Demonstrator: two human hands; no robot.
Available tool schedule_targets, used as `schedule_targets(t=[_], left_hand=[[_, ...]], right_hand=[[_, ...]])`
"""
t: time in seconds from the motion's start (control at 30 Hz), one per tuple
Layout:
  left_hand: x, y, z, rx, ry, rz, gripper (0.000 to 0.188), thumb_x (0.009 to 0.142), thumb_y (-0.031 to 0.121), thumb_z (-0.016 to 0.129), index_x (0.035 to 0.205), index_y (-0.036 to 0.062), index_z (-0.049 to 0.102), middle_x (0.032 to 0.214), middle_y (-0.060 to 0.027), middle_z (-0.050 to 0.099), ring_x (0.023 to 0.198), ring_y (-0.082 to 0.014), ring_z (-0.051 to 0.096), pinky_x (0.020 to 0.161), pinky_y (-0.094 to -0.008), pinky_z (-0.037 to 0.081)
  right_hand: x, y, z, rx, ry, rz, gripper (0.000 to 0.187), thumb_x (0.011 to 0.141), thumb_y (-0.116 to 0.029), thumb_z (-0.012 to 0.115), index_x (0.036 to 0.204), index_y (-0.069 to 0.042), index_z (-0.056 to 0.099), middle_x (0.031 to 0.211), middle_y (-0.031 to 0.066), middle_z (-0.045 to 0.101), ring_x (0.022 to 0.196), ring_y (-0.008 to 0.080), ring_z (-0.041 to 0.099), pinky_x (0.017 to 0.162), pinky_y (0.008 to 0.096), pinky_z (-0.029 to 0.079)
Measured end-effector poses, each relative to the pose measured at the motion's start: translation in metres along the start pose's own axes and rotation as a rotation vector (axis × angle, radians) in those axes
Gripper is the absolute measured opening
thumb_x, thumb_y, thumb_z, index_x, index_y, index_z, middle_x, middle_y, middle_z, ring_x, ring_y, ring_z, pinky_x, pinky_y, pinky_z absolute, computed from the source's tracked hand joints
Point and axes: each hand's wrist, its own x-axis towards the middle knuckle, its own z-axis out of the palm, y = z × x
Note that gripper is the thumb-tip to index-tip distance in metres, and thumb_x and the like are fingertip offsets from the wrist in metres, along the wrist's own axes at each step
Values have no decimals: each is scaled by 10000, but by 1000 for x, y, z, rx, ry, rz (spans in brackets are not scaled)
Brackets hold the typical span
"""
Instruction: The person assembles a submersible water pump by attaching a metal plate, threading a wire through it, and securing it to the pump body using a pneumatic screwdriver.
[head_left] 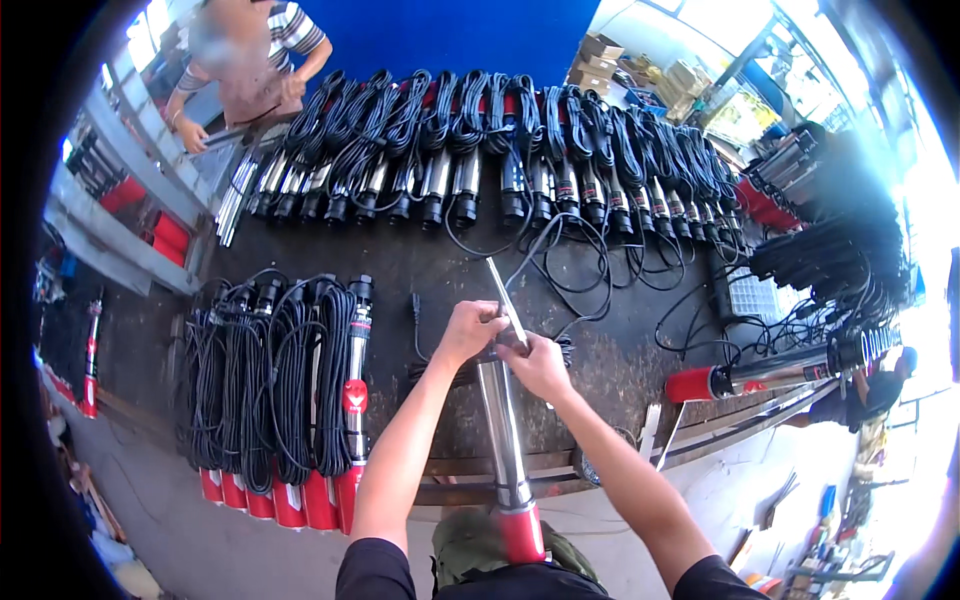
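Note:
A silver cylindrical submersible pump (499, 425) with a red end lies in front of me, the red end toward my body and the far end over the table edge. At that far end, my right hand (541, 368) pinches the lower part of a long, narrow metal strip (505, 292), which slants up and away to the left. Close beside it is my left hand (470, 332), its fingers closed by the strip and pump end; what they grip is hidden. Black cable (540, 245) runs over the table just beyond my hands.
A long row of pumps with coiled black cables (437, 125) fills the table's far side. More bundled pumps (270, 390) stand at left, red ends toward me. Another red-ended pump (770, 375) lies at right near a pale tray (752, 298). A person (245, 60) stands at far left.

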Motion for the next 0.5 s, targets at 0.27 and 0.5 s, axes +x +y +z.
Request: schedule_targets(t=[0.27, 0.5], left_hand=[[-7, -22, 9, -521, 200, -104, 167, 890, 85, 677, 899, -58, 762, 776, -63, 735, 697, -66, 632, 653, -233, 508], [-2, -24, 12, -475, 272, -59, 197, 934, 113, 680, 843, -50, 744, 802, -72, 744, 664, -85, 630, 616, -237, 489]], right_hand=[[9, -17, 30, -253, 123, -104, 267, 732, -217, 803, 798, -1, 661, 755, 153, 650, 718, 355, 656, 681, 439, 515], [-24, -8, 36, -354, 86, -96, 295, 788, -280, 756, 901, -35, 637, 848, 133, 608, 778, 367, 626, 713, 446, 510]])
